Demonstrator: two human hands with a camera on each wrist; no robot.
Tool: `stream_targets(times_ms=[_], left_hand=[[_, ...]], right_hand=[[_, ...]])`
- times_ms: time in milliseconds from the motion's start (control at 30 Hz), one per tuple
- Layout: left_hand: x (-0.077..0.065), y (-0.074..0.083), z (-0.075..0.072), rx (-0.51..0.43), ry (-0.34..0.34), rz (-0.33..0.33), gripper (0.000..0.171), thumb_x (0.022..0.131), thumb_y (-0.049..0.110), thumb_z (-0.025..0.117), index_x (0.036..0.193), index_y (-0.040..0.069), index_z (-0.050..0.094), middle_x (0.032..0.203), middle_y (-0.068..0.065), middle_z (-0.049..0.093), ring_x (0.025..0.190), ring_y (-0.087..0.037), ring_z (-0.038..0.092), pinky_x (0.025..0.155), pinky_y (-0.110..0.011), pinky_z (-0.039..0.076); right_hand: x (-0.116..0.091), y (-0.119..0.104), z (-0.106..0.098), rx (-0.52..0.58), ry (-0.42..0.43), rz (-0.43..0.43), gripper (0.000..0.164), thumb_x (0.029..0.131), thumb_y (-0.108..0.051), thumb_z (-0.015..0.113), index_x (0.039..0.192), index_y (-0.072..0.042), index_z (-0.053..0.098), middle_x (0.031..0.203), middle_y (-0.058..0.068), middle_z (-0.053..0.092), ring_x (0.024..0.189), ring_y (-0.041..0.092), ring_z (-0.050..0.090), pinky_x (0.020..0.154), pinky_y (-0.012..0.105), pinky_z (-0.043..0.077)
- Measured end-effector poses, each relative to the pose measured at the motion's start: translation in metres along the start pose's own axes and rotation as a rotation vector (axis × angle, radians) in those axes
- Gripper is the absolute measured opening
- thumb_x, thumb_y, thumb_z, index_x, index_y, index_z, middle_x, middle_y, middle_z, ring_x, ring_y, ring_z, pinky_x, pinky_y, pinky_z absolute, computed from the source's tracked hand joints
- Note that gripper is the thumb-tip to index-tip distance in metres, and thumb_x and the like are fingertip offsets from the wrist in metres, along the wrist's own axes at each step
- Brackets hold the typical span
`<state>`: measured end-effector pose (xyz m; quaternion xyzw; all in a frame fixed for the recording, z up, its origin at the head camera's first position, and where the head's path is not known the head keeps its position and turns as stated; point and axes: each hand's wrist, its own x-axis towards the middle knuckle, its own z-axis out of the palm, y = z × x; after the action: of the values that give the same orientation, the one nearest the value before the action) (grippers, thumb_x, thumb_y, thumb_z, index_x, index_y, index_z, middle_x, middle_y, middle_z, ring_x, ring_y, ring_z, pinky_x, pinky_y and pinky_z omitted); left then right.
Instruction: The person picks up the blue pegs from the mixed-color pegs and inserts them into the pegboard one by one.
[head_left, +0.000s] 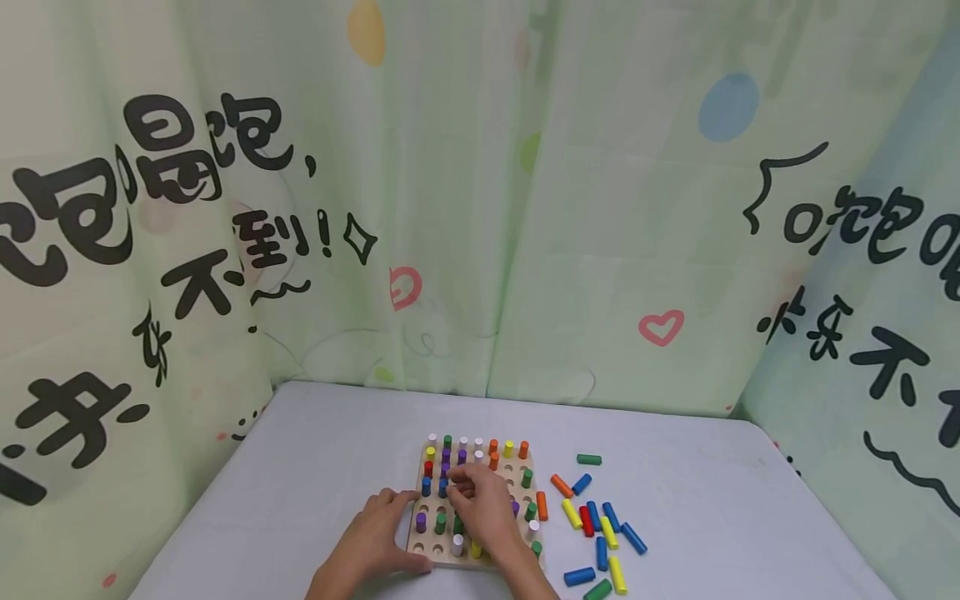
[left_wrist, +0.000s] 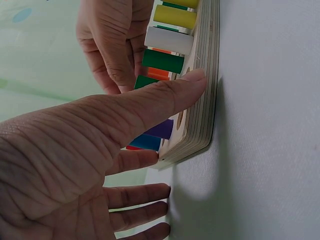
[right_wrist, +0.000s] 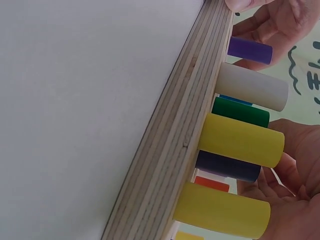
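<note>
A square plywood pegboard [head_left: 428, 557] holds several coloured pegs standing upright in its holes. My left hand [head_left: 372, 533] lies at its near left corner, with the thumb on the near edge and the straight fingers along the left side. Over the middle of the board, my right hand [head_left: 483, 504] has its thumb and index fingertips closed at a blue peg [head_left: 443, 488], just in front of a purple peg [head_left: 445, 472]. In the right wrist view, two yellow pegs [right_wrist: 242, 140] and a white peg [right_wrist: 255, 86] stand along the near edge, partly hiding the right fingers.
Loose pegs lie scattered right of the board, among them a red peg [head_left: 586, 522], an orange peg [head_left: 562, 486], and several blue, yellow and green ones. They rest on a pale table [head_left: 712, 500], with a printed curtain [head_left: 585, 208] behind and at both sides.
</note>
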<state>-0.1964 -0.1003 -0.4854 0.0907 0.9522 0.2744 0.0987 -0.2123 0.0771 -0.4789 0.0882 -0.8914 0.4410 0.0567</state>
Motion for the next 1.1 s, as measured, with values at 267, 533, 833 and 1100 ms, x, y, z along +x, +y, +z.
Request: stream_targets(times_ms=[267, 533, 833, 1100], left_hand=[[0.0, 0.0, 0.0, 0.004, 0.0, -0.006, 0.092, 0.055, 0.053, 0.088, 0.13, 0.011, 0.056, 0.11, -0.011, 0.054, 0.095, -0.027, 0.049, 0.091, -0.056, 0.047], [0.0, 0.0, -0.001, 0.001, -0.004, -0.022, 0.092, 0.055, 0.053, 0.088, 0.13, 0.012, 0.056, 0.112, -0.012, 0.054, 0.097, -0.028, 0.049, 0.092, -0.057, 0.046], [-0.001, 0.0, 0.0, -0.002, 0.001, -0.033, 0.092, 0.054, 0.053, 0.088, 0.13, 0.012, 0.056, 0.113, -0.012, 0.054, 0.098, -0.028, 0.05, 0.092, -0.057, 0.046], [0.0, 0.002, 0.001, 0.003, 0.001, -0.038, 0.092, 0.054, 0.053, 0.088, 0.13, 0.012, 0.056, 0.112, -0.012, 0.054, 0.097, -0.027, 0.049, 0.091, -0.056, 0.047]], right_hand=[[-0.002, 0.0, -0.002, 0.006, 0.005, 0.025, 0.017, 0.088, -0.01, 0.068, 0.105, -0.01, 0.068, 0.099, -0.002, 0.067, 0.082, 0.007, 0.06, 0.075, 0.02, 0.054], [-0.009, 0.002, -0.005, 0.012, 0.021, 0.033, 0.017, 0.088, -0.012, 0.069, 0.105, -0.012, 0.069, 0.097, -0.004, 0.066, 0.083, 0.006, 0.06, 0.074, 0.018, 0.053], [-0.02, 0.002, -0.013, 0.004, 0.039, 0.028, 0.015, 0.088, -0.016, 0.069, 0.102, -0.012, 0.07, 0.095, -0.007, 0.066, 0.08, 0.005, 0.06, 0.071, 0.016, 0.052], [-0.032, -0.003, -0.026, 0.017, 0.027, 0.043, 0.018, 0.087, -0.012, 0.07, 0.105, -0.009, 0.069, 0.099, -0.003, 0.066, 0.082, 0.007, 0.06, 0.072, 0.018, 0.053]])
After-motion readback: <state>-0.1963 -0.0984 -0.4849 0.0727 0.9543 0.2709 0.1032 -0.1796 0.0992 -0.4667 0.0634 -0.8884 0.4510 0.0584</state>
